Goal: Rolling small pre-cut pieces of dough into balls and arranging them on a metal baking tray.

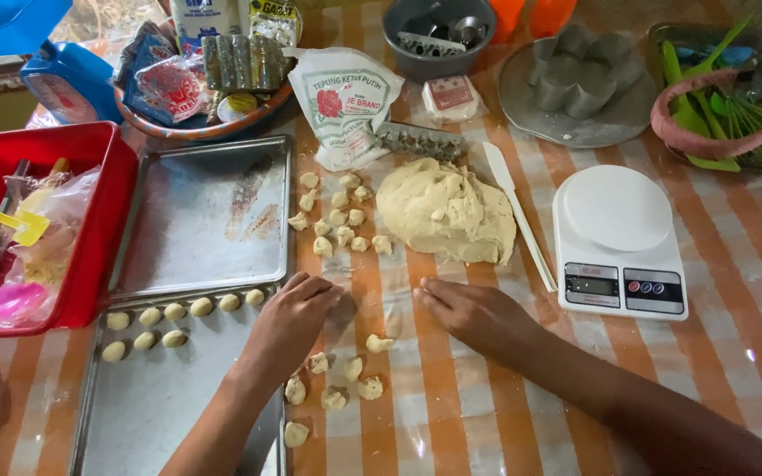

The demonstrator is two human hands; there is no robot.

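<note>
As I scan from the left, a red bin (90, 238) of tools sits at the desk's (734, 264) edge, beside two metal baking trays. The nearer tray (160, 397) carries two short rows of rolled dough balls (174, 310) along its far end. My left hand (293, 319) rests palm down at that tray's right rim, fingers curled loosely together; I cannot tell whether this grip covers a piece. Just right of and nearer than that hand lies a scatter of rough dough pieces (346, 375), touching nothing but the striped cloth. My right hand (474, 313) lies flat and empty, fingers together, right of the scatter, about as near to it. Beyond both hands sits the big dough mound (447, 211), then a white spatula (518, 216) and a white kitchen scale (619, 242).
</note>
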